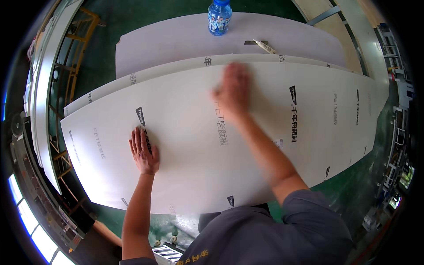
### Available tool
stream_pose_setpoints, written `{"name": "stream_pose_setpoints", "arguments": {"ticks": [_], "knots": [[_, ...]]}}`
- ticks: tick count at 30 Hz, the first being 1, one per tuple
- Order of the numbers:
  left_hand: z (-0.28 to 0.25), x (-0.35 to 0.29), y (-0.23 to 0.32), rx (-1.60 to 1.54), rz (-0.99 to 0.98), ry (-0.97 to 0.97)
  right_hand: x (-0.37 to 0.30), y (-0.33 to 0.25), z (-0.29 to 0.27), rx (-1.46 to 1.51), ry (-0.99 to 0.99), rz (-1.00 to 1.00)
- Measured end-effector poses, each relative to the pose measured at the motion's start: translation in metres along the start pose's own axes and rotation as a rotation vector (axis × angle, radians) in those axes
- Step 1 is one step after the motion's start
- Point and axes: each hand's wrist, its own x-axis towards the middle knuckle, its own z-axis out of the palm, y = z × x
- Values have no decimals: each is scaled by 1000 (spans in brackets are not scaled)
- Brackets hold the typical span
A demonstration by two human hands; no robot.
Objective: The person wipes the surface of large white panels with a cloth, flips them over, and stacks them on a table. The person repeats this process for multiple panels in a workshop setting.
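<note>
A large white printed panel [190, 172] lies flat in front of me, with dark lettering and marks across its face. Its far edge leaves a strip of another white printed board [172, 70] showing beneath. My left hand [144, 152] rests palm down on the left part of the top panel, fingers stretched forward, covering some of the print. Farther out, near the middle of the panel's far edge, is my right hand [234, 90]. Motion smears its fingers, so I cannot make out their shape or whether it holds anything.
Beyond the panels lies a pale board [154, 48] bearing a blue-capped bottle [219, 20], a white tube [264, 47] and a flat dark piece [250, 43]. A yellow metal frame [81, 48] stands at the left. Long boards [360, 31] are at the far right.
</note>
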Motion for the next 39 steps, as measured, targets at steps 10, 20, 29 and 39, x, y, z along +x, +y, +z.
{"name": "stream_pose_setpoints", "arguments": {"ticks": [10, 20, 29, 39], "knots": [[6, 5, -1, -4, 38, 22, 43, 292, -87, -415, 311, 98], [2, -5, -11, 19, 32, -24, 9, -37, 31, 110, 78, -495], [-5, 1, 0, -92, -38, -42, 27, 342, -74, -347, 248, 211], [-17, -32, -69, -1051, 13, 214, 36, -255, 132, -159, 184, -264]]}}
